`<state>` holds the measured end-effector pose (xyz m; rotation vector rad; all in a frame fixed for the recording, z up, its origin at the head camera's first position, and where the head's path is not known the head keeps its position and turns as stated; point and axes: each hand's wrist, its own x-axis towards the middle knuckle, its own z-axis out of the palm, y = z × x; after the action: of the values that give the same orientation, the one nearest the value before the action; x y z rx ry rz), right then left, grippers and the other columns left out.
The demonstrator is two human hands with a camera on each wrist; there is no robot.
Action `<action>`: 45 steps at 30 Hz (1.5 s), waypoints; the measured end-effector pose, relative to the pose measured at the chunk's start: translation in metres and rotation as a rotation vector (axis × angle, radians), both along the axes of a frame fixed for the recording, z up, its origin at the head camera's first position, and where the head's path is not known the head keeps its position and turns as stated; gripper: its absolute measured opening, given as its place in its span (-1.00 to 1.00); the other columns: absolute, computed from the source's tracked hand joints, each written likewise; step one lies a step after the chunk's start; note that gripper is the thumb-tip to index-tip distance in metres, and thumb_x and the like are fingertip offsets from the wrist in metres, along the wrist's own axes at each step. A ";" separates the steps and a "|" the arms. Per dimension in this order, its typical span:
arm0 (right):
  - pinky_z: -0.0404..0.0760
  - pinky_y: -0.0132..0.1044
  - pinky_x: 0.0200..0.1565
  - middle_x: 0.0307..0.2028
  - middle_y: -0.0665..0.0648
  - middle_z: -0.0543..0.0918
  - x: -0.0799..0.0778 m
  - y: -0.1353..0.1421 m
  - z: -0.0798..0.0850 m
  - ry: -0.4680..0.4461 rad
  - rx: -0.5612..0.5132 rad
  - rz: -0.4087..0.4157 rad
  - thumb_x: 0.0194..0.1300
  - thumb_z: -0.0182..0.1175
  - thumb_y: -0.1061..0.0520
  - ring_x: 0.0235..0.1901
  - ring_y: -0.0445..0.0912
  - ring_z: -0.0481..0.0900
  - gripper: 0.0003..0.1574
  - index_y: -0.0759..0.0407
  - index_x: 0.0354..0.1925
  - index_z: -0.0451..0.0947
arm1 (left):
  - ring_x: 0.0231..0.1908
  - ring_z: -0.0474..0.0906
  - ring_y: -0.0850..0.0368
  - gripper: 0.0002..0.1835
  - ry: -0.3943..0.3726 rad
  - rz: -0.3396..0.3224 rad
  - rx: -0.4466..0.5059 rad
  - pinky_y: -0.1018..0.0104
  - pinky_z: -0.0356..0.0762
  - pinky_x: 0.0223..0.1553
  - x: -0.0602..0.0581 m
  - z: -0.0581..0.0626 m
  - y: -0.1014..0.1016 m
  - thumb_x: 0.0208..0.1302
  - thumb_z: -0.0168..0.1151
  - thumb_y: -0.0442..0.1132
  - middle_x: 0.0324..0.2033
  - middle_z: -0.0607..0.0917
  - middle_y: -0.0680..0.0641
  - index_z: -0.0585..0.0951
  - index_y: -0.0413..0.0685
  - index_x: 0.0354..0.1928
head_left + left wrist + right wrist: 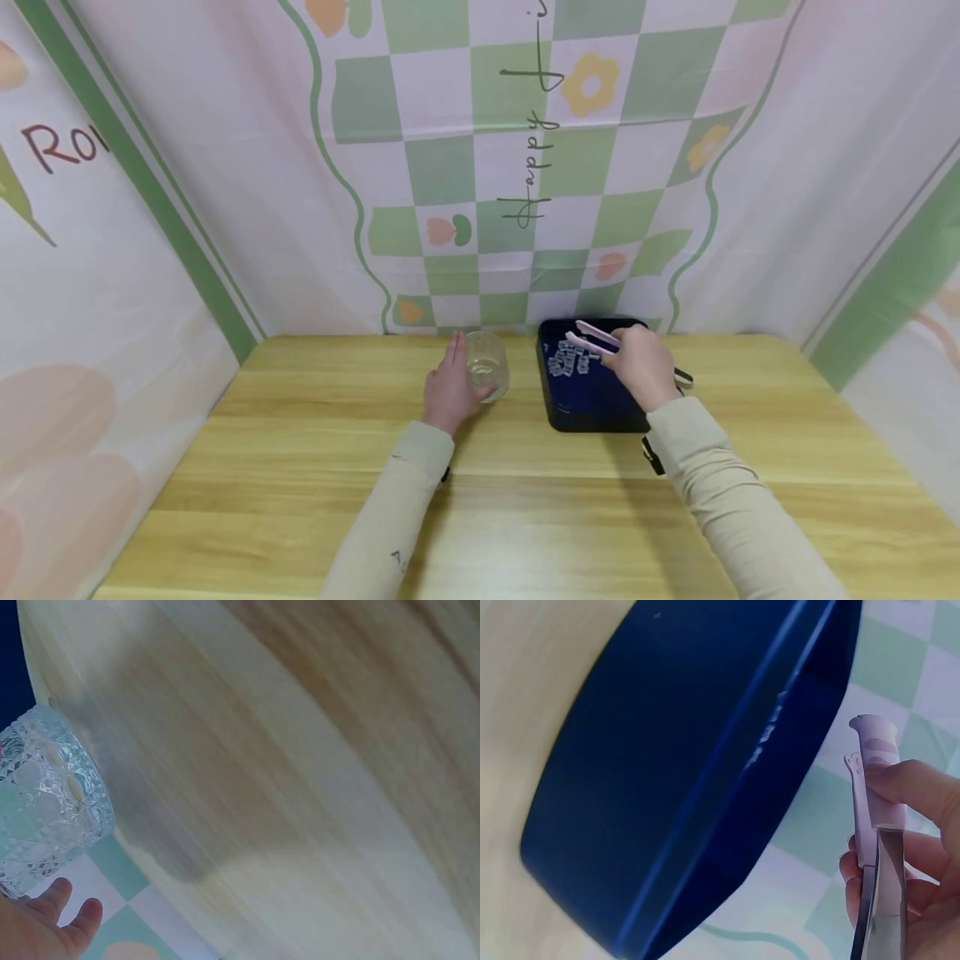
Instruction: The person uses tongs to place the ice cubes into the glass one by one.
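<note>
My left hand [450,392] holds a clear, cut-pattern glass [487,367], its thumb across the front and its fingers along the left side. In the left wrist view, two fingertips [84,922] stand out beside the patterned glass wall. My right hand [643,367] grips tongs [877,787] with pale pink ends and metal arms, above a dark blue tray [592,408]. Their pink ends point left, slightly apart, with nothing between them. Small clear pieces [568,358] lie in a cluster in the tray's left part. In the right wrist view, the tray's wall hides most of them.
Both things stand on a wood-grain table [495,517], the glass left of the tray, near the back edge. Behind the table hangs a checkered cloth [510,167] with flowers and lettering. More printed cloth [112,333] covers the left side.
</note>
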<state>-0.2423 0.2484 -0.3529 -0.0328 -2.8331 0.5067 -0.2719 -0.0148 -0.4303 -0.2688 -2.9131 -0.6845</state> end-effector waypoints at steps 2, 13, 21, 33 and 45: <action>0.55 -0.02 -0.48 -0.37 0.35 0.68 0.000 0.003 -0.002 -0.013 0.000 -0.015 0.04 0.38 0.18 -0.44 0.15 0.60 -0.69 0.36 -0.24 0.66 | 0.20 0.47 -0.16 0.16 -0.003 -0.007 0.013 -0.09 0.45 0.24 0.001 0.001 0.000 0.00 0.42 0.16 0.50 0.05 -0.13 -0.03 -0.17 0.49; 0.52 0.01 -0.52 -0.44 0.36 0.66 -0.001 0.024 -0.019 -0.044 0.046 -0.080 0.01 0.33 0.21 -0.45 0.20 0.59 -0.77 0.37 -0.36 0.63 | 0.17 0.49 -0.19 0.15 -0.033 -0.028 0.042 -0.12 0.39 0.29 0.004 0.005 0.000 0.02 0.42 0.09 0.51 -0.01 -0.13 -0.07 -0.17 0.49; 0.50 0.03 -0.58 -0.52 0.38 0.61 0.001 0.037 -0.032 -0.085 0.090 -0.110 -0.05 0.29 0.24 -0.49 0.27 0.57 -0.83 0.35 -0.57 0.52 | 0.12 0.52 -0.21 0.15 -0.047 -0.038 0.044 -0.10 0.40 0.29 0.001 0.002 0.002 0.04 0.42 0.08 0.51 -0.03 -0.15 -0.08 -0.15 0.50; 0.52 0.10 -0.56 -0.50 0.44 0.59 -0.001 0.038 -0.043 -0.059 0.098 -0.128 -0.03 0.33 0.23 -0.48 0.31 0.57 -0.77 0.40 -0.54 0.52 | -0.12 0.61 -0.19 0.16 -0.022 -0.036 0.073 0.07 0.66 -0.04 0.000 0.001 0.002 0.03 0.43 0.05 0.50 -0.02 -0.19 -0.09 -0.22 0.49; 0.52 0.03 -0.55 -0.46 0.39 0.62 -0.005 0.039 -0.045 -0.125 0.074 -0.132 0.03 0.29 0.22 -0.45 0.26 0.58 -0.85 0.33 -0.49 0.57 | -0.26 0.62 -0.11 0.17 -0.004 -0.030 0.061 0.10 0.67 -0.10 0.001 -0.001 0.001 0.02 0.44 0.07 0.49 0.03 -0.22 -0.08 -0.25 0.48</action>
<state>-0.2473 0.2875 -0.3983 -0.2434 -2.9431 0.3834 -0.2712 -0.0140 -0.4311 -0.3048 -2.8911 -0.7781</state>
